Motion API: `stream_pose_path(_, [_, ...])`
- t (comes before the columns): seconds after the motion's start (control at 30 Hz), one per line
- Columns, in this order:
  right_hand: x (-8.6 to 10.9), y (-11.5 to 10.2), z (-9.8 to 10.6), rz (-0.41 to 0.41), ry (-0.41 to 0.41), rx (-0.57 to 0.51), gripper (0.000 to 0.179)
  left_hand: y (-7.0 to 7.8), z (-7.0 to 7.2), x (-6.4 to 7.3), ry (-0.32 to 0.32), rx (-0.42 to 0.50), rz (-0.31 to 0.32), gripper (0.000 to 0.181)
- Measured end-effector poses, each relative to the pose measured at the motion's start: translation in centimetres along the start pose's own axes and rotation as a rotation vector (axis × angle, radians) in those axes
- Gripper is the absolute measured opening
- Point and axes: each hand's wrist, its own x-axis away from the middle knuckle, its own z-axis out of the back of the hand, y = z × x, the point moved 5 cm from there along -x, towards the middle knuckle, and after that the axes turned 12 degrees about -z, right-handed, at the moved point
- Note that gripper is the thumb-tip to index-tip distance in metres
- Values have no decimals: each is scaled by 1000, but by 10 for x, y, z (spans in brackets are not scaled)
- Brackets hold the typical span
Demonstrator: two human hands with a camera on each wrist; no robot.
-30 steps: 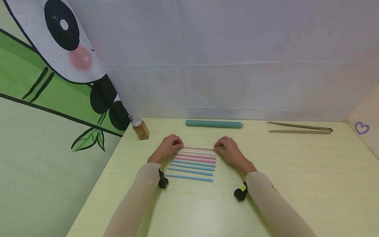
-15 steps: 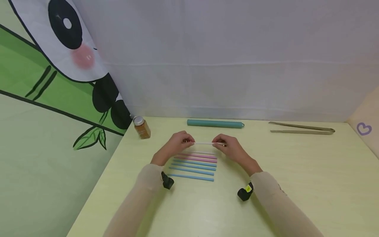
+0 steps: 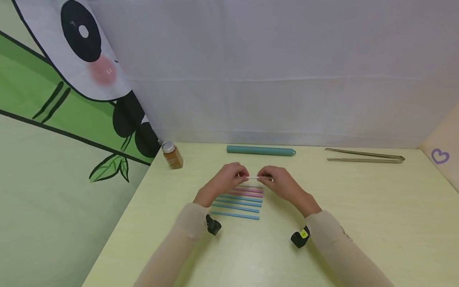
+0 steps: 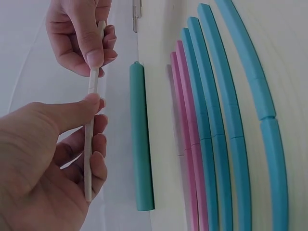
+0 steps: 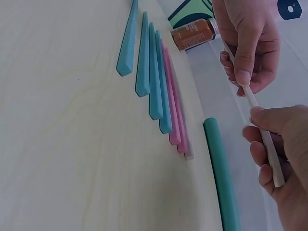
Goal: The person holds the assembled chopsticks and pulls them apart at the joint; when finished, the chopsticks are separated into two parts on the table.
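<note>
A slim white stick (image 3: 253, 177) is held up lengthwise between both hands, above the table. My left hand (image 3: 229, 178) pinches it between thumb and fingers, and its end lies along the curled fingers in the left wrist view. Close beside it, my right hand (image 3: 281, 182) pinches the other half; a short piece of stick (image 4: 93, 85) shows between the thumbs. Below the hands lies a row of similar sticks: one pale stick (image 5: 189, 155), two pink sticks (image 3: 251, 193) and several blue sticks (image 3: 234, 215). The left forearm hides some of their left ends in the head view.
Along the table's back edge lies a teal cylinder (image 3: 261, 150) with a small loop at one end. A spice jar (image 3: 173, 156) with a silver lid stands back left. Metal tongs (image 3: 365, 155) lie back right. A white cloth wall (image 3: 287, 103) rises behind the table.
Both hands have lifted the white stick off the row. My left hand has slid right along it, closer to my right hand, while the right hand has shifted slightly right.
</note>
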Motion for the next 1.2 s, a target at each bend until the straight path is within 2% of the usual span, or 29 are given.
stream_pose_path(0.17, [2,2,2,3,16,-8,9,0,-2,-2,35,-8,-26,12])
stream_pose_path(0.37, [4,6,4,2,40,-12,10,-3,-6,-6,103,-15,-108,10])
stream_pose_path(0.47, [5,7,6,9,48,-12,10,-3,-6,-8,119,-13,-130,9])
stream_pose_path(0.97, [10,11,18,25,87,-26,8,1,-6,-18,138,14,-130,10])
stream_pose_path(1.2, [13,15,18,20,95,-17,8,4,-7,-21,153,3,-155,9])
